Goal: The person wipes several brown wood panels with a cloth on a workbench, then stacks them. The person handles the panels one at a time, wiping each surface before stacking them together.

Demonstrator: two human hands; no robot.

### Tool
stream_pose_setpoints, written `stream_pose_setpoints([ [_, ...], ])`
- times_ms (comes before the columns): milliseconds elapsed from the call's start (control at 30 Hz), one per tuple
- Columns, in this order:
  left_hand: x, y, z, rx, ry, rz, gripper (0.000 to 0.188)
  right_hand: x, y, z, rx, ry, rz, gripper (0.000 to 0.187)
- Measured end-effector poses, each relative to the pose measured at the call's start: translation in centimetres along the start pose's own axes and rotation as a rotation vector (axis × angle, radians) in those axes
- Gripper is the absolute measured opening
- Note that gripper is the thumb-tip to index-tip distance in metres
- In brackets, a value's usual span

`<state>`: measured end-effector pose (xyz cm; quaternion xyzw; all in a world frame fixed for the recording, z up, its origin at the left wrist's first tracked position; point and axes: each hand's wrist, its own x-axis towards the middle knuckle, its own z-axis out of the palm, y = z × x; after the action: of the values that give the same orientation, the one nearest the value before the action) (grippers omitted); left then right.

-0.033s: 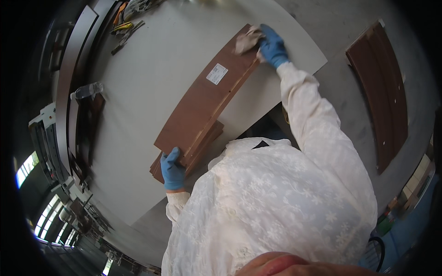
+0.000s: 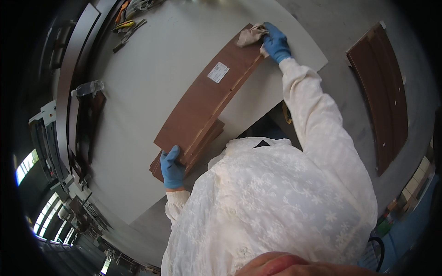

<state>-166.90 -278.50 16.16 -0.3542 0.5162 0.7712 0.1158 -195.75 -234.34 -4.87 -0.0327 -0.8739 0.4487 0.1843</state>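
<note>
The curved brown panel [image 2: 193, 106] is lying between your hands over the pale table [image 2: 131, 119], its long axis running from 7 o'clock to 1 o'clock; neither hand is nearer, as each is meeting one end. At 7 o'clock your left hand [image 2: 172, 169] is resting half curled against it, thumb uppermost; its fingers are partly hidden, so I cannot tell whether it is gripping. At 1 o'clock your right hand [image 2: 276, 43] is closing round a beige cloth [image 2: 250, 36] that is covering the corner. A white label [image 2: 218, 72] is showing on the upper face, its print too small to read. More brown pieces [image 2: 212, 135] are jutting out beneath, toward 6 o'clock.
</note>
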Motion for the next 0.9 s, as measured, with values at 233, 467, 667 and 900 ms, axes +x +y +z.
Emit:
stream_pose_setpoints([
  [233, -2.1, 0.0, -0.6, -0.029, -0.077, 0.145, 0.045, -4.3, -5.2, -3.2, 0.625, 0.415, 0.808, 0.044],
  [467, -3.1, -0.7, 5.1, -0.027, -0.167, 0.242, 0.057, -5.2, -16.4, -5.2, 1.092, -0.133, 0.686, 0.045],
  [667, -0.5, -1.2, 8.8, 0.33, -0.225, 0.261, 0.057, 1.8, -25.2, -10.7, 0.831, 0.123, 0.207, 0.03],
  [900, -1.1, 7.7, 11.4, -0.128, -0.559, 0.386, 0.104, 2.6, -32.9, -10.9, 0.035, 0.429, -0.522, 0.049],
])
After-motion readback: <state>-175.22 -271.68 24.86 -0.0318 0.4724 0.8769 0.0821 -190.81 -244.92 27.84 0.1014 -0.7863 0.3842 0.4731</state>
